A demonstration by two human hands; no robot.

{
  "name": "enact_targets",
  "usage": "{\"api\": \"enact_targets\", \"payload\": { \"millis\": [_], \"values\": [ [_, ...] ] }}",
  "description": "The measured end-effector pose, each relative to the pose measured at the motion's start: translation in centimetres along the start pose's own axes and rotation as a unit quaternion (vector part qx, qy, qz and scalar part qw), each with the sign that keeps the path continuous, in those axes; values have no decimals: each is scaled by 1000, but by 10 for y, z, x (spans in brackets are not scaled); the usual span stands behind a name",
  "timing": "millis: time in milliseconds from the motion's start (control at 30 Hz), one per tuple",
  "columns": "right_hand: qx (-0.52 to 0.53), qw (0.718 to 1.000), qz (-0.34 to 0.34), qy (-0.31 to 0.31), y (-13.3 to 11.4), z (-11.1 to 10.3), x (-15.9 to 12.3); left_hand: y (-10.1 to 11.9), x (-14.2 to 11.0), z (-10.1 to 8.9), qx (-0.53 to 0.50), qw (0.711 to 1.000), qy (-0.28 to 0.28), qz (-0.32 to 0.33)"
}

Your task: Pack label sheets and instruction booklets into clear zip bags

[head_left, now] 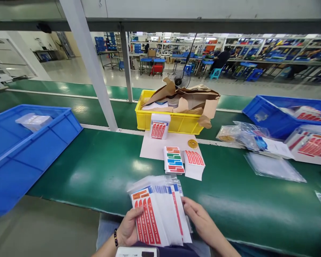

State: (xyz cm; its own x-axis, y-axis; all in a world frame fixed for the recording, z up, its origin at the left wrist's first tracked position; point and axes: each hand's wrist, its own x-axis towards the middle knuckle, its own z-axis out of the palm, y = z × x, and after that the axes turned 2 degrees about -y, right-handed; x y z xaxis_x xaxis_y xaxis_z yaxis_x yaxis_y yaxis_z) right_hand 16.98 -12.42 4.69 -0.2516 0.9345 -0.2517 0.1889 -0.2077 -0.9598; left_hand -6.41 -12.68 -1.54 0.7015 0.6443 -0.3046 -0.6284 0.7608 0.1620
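Observation:
A fanned stack of bagged label sheets, printed in red with "Max Level" and "Min Level", is held low over the table's front edge. My left hand grips its left side, thumb on the front. At the right edge, my right hand has curled fingers on the bags. Beyond the stack stand a pile of multicoloured label sheets and a pile of red label sheets. Another packet of red labels leans upright against the yellow crate.
Brown paper fills the crate. A blue bin with a clear-wrapped bundle is on the left; another blue bin is at right. Clear bags and a yellow tape roll lie on the green table. A white post rises behind.

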Motion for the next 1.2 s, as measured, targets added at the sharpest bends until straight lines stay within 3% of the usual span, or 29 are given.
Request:
{"api": "enact_targets", "payload": {
  "millis": [67,133,300,433,467,500,600,667,767,900,1033,1100,1200],
  "values": [
    [39,998,13,-36,-9,15,-1,1,0,-1,-1,1000,-3,-3],
    [68,997,24,-12,-14,22,-2,2,-1,-2,-4,1000,-8,-7],
    [133,989,28,52,-10,8,4,6,-6,-6,-23,999,-19,17],
    [12,981,-22,192,3,-5,12,6,-8,-6,-27,999,-18,25],
    [-18,979,-29,202,4,-5,13,6,-7,-5,-26,999,-17,25],
    [-32,981,-27,187,4,-2,13,5,-7,-5,-24,999,-16,25],
    [-3,999,0,46,-4,11,11,3,-6,-5,-19,999,-18,22],
    [20,1000,7,-9,-12,20,8,2,-5,-7,-18,999,-22,19],
    [40,999,-4,26,-18,21,5,3,-6,-10,-23,999,-30,19],
    [105,992,6,65,-7,3,10,5,-7,-10,-33,998,-35,27],
    [28,986,-38,161,6,-5,17,5,-7,-7,-34,998,-16,40],
    [-1,990,-43,132,3,0,17,5,-7,-6,-31,999,-8,39],
    [11,999,-36,-20,-11,13,13,5,-7,-6,-25,999,0,34]
  ]
}}
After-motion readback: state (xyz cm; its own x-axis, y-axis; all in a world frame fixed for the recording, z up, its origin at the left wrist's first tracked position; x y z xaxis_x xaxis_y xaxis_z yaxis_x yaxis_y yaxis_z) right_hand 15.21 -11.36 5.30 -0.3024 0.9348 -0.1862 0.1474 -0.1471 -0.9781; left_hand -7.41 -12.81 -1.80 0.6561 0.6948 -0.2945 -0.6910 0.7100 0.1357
